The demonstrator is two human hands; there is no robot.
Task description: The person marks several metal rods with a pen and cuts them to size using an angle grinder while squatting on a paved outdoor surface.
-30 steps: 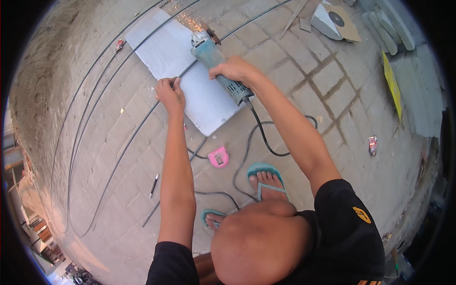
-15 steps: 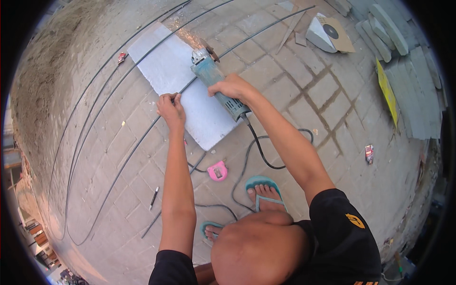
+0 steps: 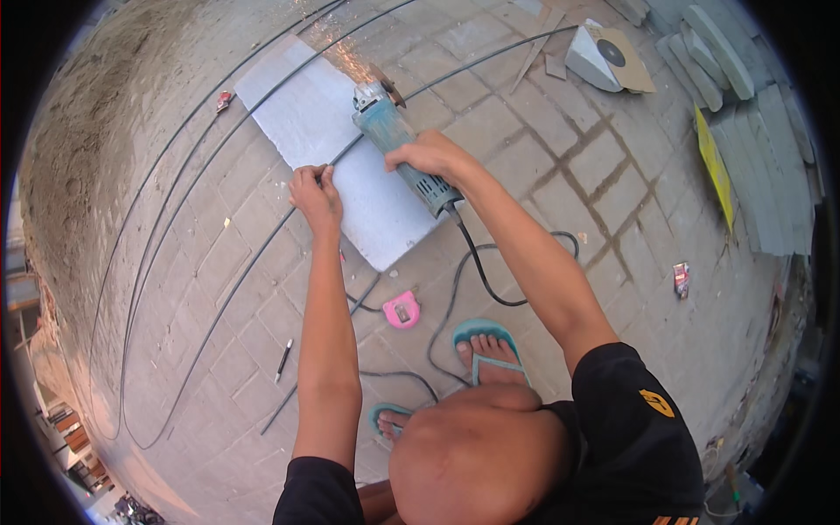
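My right hand [image 3: 427, 157] grips a teal angle grinder [image 3: 385, 120] by its body, its cord trailing from the rear. The brown cutting disc [image 3: 391, 86] sits over a dark steel rod [image 3: 455, 66], with sparks [image 3: 348, 54] spraying up and to the left. My left hand [image 3: 315, 192] pinches the same rod at the left edge of a white slab [image 3: 376, 229] that lies beneath it on the paving. A pink tape measure [image 3: 402, 309] and a black-and-white pen [image 3: 283, 360] lie nearer my feet.
More long rods [image 3: 220, 147] curve across the left side beside a sand pile [image 3: 61, 184]. A pale block with a cardboard piece and disc [image 3: 586, 61] lies at the top right. Grey slabs [image 3: 752, 166] and a yellow board [image 3: 713, 166] stand at the right. Cables snake around my sandals.
The whole view has shifted, so my hands and grinder appear lower than a second ago. Both grips look the same, and sparks keep flying from the disc.
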